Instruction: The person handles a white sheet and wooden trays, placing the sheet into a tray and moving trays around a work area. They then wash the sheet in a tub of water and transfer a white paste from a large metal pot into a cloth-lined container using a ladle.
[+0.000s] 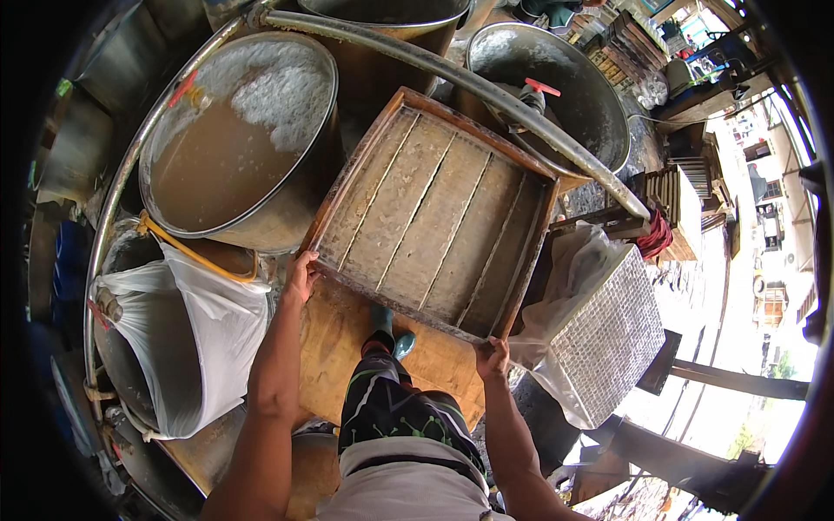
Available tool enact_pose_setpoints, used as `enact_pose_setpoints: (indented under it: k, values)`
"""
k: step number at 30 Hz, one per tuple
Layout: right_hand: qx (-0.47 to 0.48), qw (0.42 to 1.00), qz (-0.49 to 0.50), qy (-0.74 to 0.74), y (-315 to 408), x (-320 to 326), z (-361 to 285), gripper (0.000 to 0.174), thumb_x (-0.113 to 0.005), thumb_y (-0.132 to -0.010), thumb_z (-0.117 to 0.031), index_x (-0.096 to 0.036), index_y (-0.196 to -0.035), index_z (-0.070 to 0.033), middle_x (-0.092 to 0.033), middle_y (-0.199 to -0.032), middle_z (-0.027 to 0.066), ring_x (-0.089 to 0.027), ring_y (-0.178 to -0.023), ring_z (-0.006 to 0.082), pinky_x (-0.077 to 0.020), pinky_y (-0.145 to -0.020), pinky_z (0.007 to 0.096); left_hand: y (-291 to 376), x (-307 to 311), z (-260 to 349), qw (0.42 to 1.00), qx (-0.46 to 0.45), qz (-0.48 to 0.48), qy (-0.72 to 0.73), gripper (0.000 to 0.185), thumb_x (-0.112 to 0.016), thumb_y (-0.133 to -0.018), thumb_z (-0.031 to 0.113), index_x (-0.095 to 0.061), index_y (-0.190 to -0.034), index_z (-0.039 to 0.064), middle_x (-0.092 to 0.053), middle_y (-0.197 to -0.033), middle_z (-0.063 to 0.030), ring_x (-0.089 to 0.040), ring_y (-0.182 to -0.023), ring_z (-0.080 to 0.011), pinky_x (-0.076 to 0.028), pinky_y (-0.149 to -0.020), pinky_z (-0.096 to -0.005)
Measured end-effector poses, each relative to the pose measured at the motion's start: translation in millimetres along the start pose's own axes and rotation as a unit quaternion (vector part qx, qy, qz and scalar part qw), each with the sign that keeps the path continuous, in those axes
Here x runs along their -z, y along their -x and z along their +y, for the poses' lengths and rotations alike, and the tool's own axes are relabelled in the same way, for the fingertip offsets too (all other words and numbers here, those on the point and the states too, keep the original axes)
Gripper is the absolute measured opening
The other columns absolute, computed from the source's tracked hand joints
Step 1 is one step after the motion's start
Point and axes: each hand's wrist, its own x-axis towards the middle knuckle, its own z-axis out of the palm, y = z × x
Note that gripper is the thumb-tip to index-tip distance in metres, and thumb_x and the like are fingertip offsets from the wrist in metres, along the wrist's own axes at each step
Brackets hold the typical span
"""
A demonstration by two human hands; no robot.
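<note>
Both of my hands hold a shallow wooden tray [433, 221] with a slatted bottom and raised dark edges, tilted in front of me. My left hand [303, 275] grips its near left corner, and my right hand [492, 357] grips its near right corner. Nothing but the slats shows inside the tray. Left of it stands a metal vat [215, 169] with cloudy brown liquid and white foam. Another round metal vat [554, 98] with foam on its wall lies beyond the tray, partly hidden by it.
A metal pipe [430, 62] curves above the vats, with red-handled valves. White cloth [215, 325] drapes a vessel at the left. At the right stands a block [606, 338] with a woven-looking surface and plastic sheeting. Stacked wooden trays [677, 208] sit farther right. A wooden board [423, 345] lies under my boots.
</note>
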Motion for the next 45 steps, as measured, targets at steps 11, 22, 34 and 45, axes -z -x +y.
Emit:
enact_pose_setpoints:
  k: [11, 22, 34, 45]
  values:
    - [-0.031, 0.999, -0.013, 0.008, -2.8, 13.2, 1.6, 0.043, -0.064, -0.076, -0.014, -0.055, -0.118, -0.01, -0.065, -0.103, 0.0071, -0.064, -0.097, 0.0266, -0.0527, -0.09, 0.049, -5.2, 7.2, -8.1, 1.0, 0.007, 0.002, 0.014, 0.036, -0.073, -0.074, 0.024, -0.059, -0.106, 0.018, -0.059, -0.084, 0.0032, -0.055, -0.075, -0.0099, -0.043, -0.065, -0.0277]
    - [-0.156, 0.966, 0.159, 0.13, 8.0, 9.1, -11.6, 0.039, -0.07, -0.078, -0.048, -0.056, -0.102, -0.02, -0.056, -0.085, 0.0036, -0.059, -0.086, 0.0277, -0.05, -0.08, 0.0554, 12.3, 11.6, 7.3, 0.997, 0.041, -0.034, 0.051, 0.055, -0.074, -0.081, 0.041, -0.049, -0.121, 0.012, -0.053, -0.095, 0.001, -0.051, -0.087, -0.0127, -0.044, -0.076, -0.0317]
    - [-0.211, 0.838, 0.317, 0.39, -1.5, -17.2, -41.7, 0.089, -0.055, -0.081, -0.076, -0.031, -0.145, -0.018, -0.04, -0.142, 0.0134, -0.051, -0.114, 0.0395, -0.0426, -0.087, 0.0636, -60.4, -21.9, 81.1, 0.966, 0.077, -0.232, -0.081, 0.089, -0.046, -0.094, 0.064, -0.014, -0.156, 0.008, -0.009, -0.163, -0.0123, -0.005, -0.15, -0.0232, -0.008, -0.119, -0.0367]
    - [-0.139, 0.802, 0.326, 0.481, 2.3, -58.9, -30.8, 0.07, -0.039, -0.095, -0.064, -0.044, -0.14, -0.012, -0.053, -0.13, 0.0117, -0.058, -0.106, 0.0323, -0.0559, -0.063, 0.0469, -217.7, -250.6, 185.0, 0.822, -0.142, -0.143, -0.532, 0.088, -0.05, -0.089, 0.066, -0.021, -0.154, 0.015, -0.025, -0.156, -0.0209, -0.027, -0.141, -0.0456, -0.029, -0.113, -0.0521]
